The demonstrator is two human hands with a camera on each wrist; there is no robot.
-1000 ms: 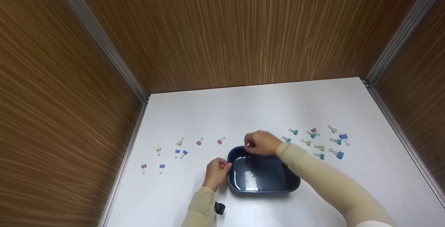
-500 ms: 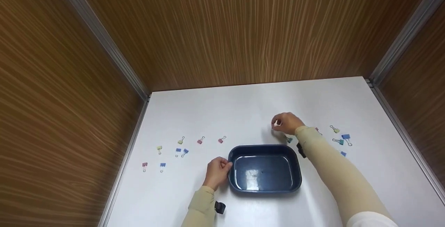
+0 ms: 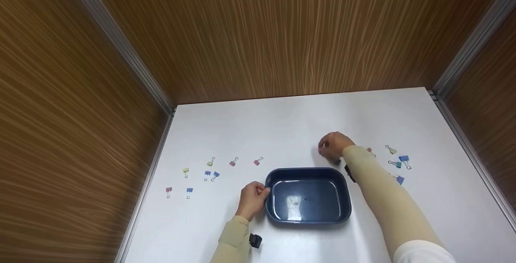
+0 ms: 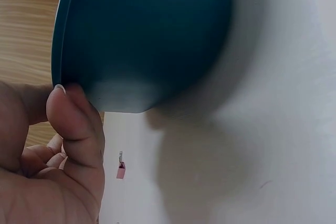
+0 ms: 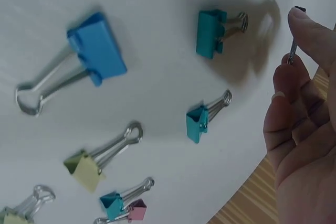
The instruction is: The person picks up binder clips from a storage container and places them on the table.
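My left hand (image 3: pixel 250 200) pinches the left rim of a dark blue rectangular tray (image 3: pixel 308 170) between thumb and fingers. In the left wrist view the thumb lies on the lip of the tray (image 4: pixel 142 35). Beyond the tray's far right corner, low over the table, is my right hand (image 3: pixel 335 145). Its thumb and fingertips pinch a small binder clip (image 5: pixel 292 53); only a wire handle and a dark edge show. Nearest to that hand are a teal binder clip (image 5: pixel 210 34) and a smaller-looking teal binder clip (image 5: pixel 196 125), both lying on the table.
Several pink, yellow and blue binder clips (image 3: pixel 207 173) lie scattered left of the tray. On the right, more lie around a blue binder clip (image 3: pixel 404 158), partly hidden by my forearm. Wood-patterned panels (image 3: pixel 298 37) border the white table (image 3: pixel 250 130).
My right hand has moved from above the tray's far left side to the table beyond its right corner, shifting slightly right lately. The left hand has stayed at the rim.
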